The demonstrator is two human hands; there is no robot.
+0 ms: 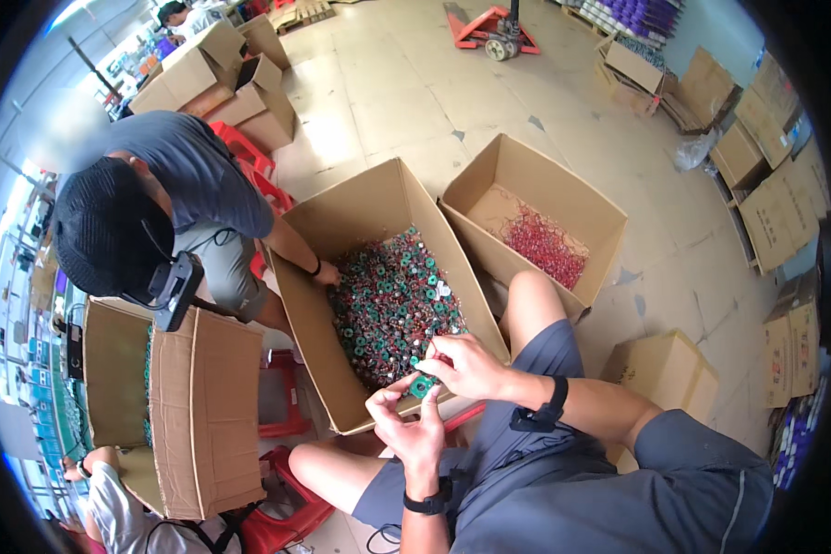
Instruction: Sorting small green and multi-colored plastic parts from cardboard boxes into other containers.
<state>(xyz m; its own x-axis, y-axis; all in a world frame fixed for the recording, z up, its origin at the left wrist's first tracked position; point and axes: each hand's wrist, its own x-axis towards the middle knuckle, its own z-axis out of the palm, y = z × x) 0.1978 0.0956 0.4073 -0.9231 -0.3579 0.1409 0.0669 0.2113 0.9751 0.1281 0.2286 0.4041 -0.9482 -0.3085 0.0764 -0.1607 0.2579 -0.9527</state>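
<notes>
Just over the near edge of a large cardboard box (pixel 309 342), my left hand (pixel 406 427) pinches a green ring-shaped part (pixel 422 386) between thumb and fingers. My right hand (pixel 469 367) is closed right beside that part, its fingertips together at the upper edge; what they grip is too small to make out. Inside the box lies a deep heap of green ring-shaped parts (pixel 392 286) mixed with red wires and small metallic pieces. Both my wrists wear black bands.
A second cardboard box (pixel 475 198) holds red wires (pixel 545 245). At left, a co-worker in a black cap (pixel 111 222) reaches into the shared heap. An open carton (pixel 208 415) and red stools (pixel 286 397) stand nearby. An orange pallet jack (pixel 494 32) stands at the back.
</notes>
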